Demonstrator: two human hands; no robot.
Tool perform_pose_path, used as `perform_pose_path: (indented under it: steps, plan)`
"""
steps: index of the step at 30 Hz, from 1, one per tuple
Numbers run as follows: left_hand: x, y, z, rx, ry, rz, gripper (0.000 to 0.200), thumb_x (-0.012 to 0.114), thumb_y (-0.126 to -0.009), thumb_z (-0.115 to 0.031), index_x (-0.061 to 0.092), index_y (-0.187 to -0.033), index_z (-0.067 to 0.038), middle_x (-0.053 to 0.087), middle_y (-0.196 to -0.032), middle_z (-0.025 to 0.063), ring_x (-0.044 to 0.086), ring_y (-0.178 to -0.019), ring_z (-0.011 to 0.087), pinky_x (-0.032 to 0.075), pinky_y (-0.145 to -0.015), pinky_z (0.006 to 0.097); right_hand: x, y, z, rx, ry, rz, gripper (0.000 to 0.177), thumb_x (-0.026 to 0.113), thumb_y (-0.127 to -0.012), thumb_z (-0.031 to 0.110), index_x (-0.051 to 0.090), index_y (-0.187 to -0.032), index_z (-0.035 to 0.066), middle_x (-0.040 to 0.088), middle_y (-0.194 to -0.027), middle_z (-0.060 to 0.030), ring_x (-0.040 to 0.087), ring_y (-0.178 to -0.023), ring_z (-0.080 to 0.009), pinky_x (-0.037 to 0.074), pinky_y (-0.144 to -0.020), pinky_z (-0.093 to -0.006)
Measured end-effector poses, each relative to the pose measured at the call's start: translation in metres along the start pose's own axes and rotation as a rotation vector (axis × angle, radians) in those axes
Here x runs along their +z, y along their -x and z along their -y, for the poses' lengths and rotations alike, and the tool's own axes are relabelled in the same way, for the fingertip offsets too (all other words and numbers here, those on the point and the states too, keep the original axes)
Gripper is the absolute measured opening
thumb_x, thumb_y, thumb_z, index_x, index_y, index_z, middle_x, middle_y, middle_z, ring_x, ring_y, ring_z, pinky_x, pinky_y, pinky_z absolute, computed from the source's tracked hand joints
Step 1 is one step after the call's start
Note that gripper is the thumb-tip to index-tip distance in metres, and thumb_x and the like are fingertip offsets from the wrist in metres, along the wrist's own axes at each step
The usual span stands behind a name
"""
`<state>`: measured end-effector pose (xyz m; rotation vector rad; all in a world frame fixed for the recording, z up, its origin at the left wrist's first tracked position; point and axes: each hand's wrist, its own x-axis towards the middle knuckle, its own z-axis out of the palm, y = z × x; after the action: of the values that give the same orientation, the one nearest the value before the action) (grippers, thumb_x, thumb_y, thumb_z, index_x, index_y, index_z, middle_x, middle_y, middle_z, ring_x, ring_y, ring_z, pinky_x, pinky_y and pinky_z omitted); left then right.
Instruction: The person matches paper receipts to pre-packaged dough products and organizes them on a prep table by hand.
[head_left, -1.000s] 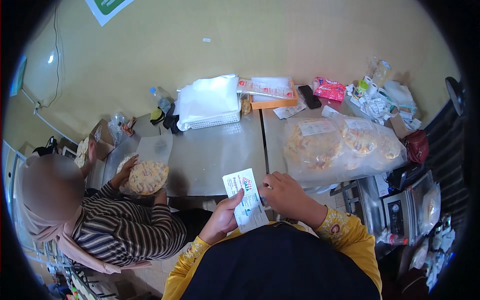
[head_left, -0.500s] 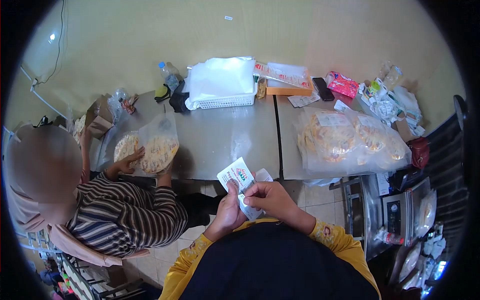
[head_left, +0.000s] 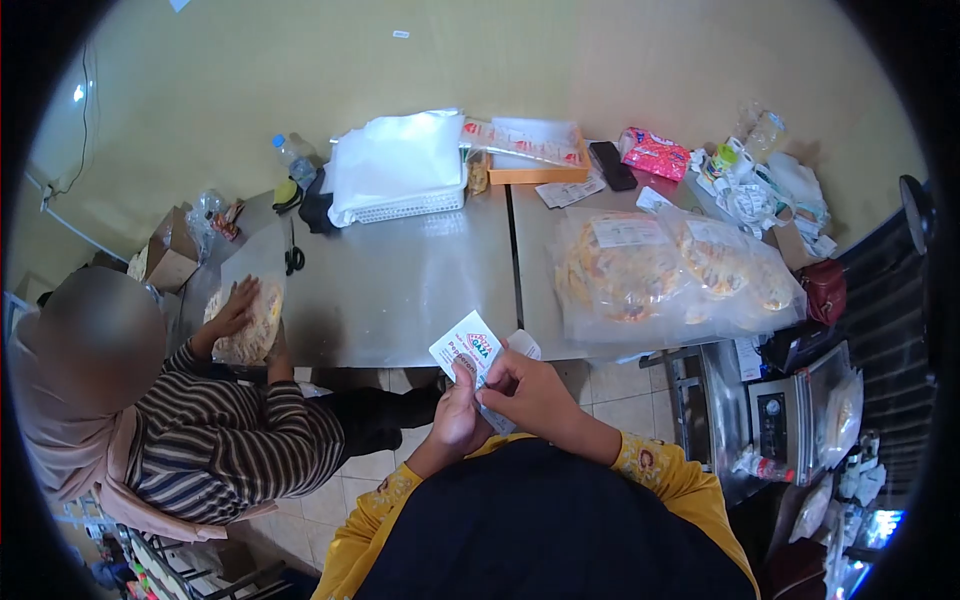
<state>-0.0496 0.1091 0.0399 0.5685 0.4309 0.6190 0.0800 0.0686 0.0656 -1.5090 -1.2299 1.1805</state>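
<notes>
My left hand [head_left: 458, 418] is closed on white printed labels, held above the floor in front of the table's near edge. The top label [head_left: 467, 342] reads "Pizza Gaza" and "Pepperoni". Bent over the lower part of the labels, the fingers of my right hand [head_left: 535, 393] are pinched together against them. Behind my right fingers another pale label edge [head_left: 524, 345] sticks out. Whether a label's backing is being separated there is hidden by the fingers. Bagged pizzas [head_left: 620, 265] lie on the table ahead and to the right, apart from both hands.
At the left a co-worker in a striped top [head_left: 235, 425] has hands on a bagged pizza [head_left: 250, 320]. Scissors [head_left: 294, 250], a white basket of plastic sheets [head_left: 400, 208], an orange tray [head_left: 540, 174] and a phone [head_left: 612, 166] rest on the metal table [head_left: 400, 300].
The view has shifted right. The co-worker's pizzas now appear stacked rather than side by side, and scissors have come into sight. My hands keep hold of the labels, right fingers slightly shifted.
</notes>
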Motion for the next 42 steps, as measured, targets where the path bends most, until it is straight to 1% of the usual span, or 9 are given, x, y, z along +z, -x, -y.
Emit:
perform_pose_path:
  steps: [4,7,10,12,16,19,22,31,42]
  plan:
    - [0.013,-0.017,0.010,-0.015,0.020,0.034,0.067,0.019,-0.091,-0.053,0.024,-0.137,-0.004,0.035,-0.135,0.0137,0.035,-0.126,0.0275,0.025,-0.106,0.0413,-0.036,0.003,-0.003,-0.045,0.244,-0.029,0.026,0.071,-0.072,0.017,0.054,-0.086,0.003,0.060,-0.070,-0.0071,0.056,-0.063,-0.0119,0.046,-0.060,-0.0266]
    - [0.022,-0.029,0.019,-0.001,0.029,0.007,0.065,0.018,-0.092,-0.051,0.024,-0.136,-0.004,0.036,-0.135,0.0133,0.036,-0.125,0.0280,0.025,-0.105,0.0425,-0.056,0.001,-0.020,-0.273,0.308,-0.239,0.027,0.072,-0.071,0.017,0.055,-0.086,0.002,0.060,-0.070,-0.0062,0.056,-0.063,-0.0123,0.046,-0.061,-0.0271]
    - [0.035,-0.038,0.024,0.006,0.026,-0.050,0.064,0.018,-0.092,-0.051,0.025,-0.136,-0.004,0.037,-0.134,0.0127,0.037,-0.125,0.0279,0.026,-0.105,0.0433,-0.073,-0.003,-0.035,-0.190,0.065,-0.182,0.024,0.069,-0.072,0.018,0.055,-0.085,0.003,0.060,-0.069,-0.0102,0.060,-0.063,-0.0205,0.047,-0.060,-0.0320]
    - [0.039,-0.043,0.030,0.010,0.011,-0.097,0.064,0.017,-0.092,-0.051,0.026,-0.135,-0.004,0.038,-0.133,0.0126,0.038,-0.124,0.0274,0.027,-0.104,0.0437,-0.083,-0.006,-0.041,-0.081,-0.097,-0.101,0.023,0.070,-0.073,0.015,0.058,-0.086,0.001,0.061,-0.073,-0.0069,0.058,-0.066,-0.0131,0.047,-0.062,-0.0274]
    - [0.043,-0.047,0.035,0.034,0.002,-0.126,0.057,0.036,-0.092,-0.044,0.032,-0.133,-0.005,0.043,-0.130,0.0119,0.043,-0.119,0.0282,0.028,-0.102,0.0451,-0.103,-0.014,-0.053,0.051,-0.413,0.072,0.021,0.070,-0.074,0.009,0.062,-0.090,-0.003,0.065,-0.080,-0.0067,0.059,-0.071,-0.0091,0.048,-0.065,-0.0238]
    - [0.041,-0.047,0.036,0.035,0.002,-0.088,0.057,0.053,-0.086,-0.028,0.032,-0.133,-0.003,0.044,-0.129,0.0130,0.044,-0.117,0.0295,0.029,-0.101,0.0464,-0.112,-0.019,-0.060,0.026,-0.401,0.099,0.022,0.069,-0.075,0.006,0.062,-0.093,-0.004,0.066,-0.083,-0.0088,0.061,-0.072,-0.0105,0.049,-0.066,-0.0234]
    - [0.044,-0.048,0.034,0.039,-0.020,-0.036,0.054,0.048,-0.090,-0.025,0.027,-0.134,-0.002,0.041,-0.130,0.0143,0.041,-0.120,0.0303,0.029,-0.102,0.0464,-0.118,-0.023,-0.057,0.003,-0.368,0.095,0.022,0.069,-0.075,0.005,0.063,-0.094,-0.004,0.066,-0.084,-0.0099,0.061,-0.073,-0.0105,0.049,-0.066,-0.0236]
    - [0.059,-0.048,0.023,0.041,0.143,-0.159,0.054,0.033,-0.095,-0.037,0.025,-0.135,-0.002,0.040,-0.132,0.0153,0.040,-0.122,0.0307,0.029,-0.102,0.0469,-0.114,-0.028,-0.052,-0.018,-0.387,0.062,0.014,0.066,-0.078,0.004,0.055,-0.085,-0.001,0.064,-0.079,-0.0081,0.059,-0.069,-0.0099,0.047,-0.062,-0.0225]
    - [0.028,-0.023,0.008,0.136,0.044,-0.296,0.039,0.045,-0.093,-0.027,0.045,-0.123,-0.001,0.054,-0.118,0.0136,0.054,-0.106,0.0260,0.041,-0.093,0.0414,-0.062,-0.020,-0.034,-0.025,-0.481,0.008,0.015,0.065,-0.079,0.006,0.056,-0.088,-0.001,0.063,-0.077,-0.0052,0.058,-0.069,-0.0081,0.046,-0.063,-0.0224]
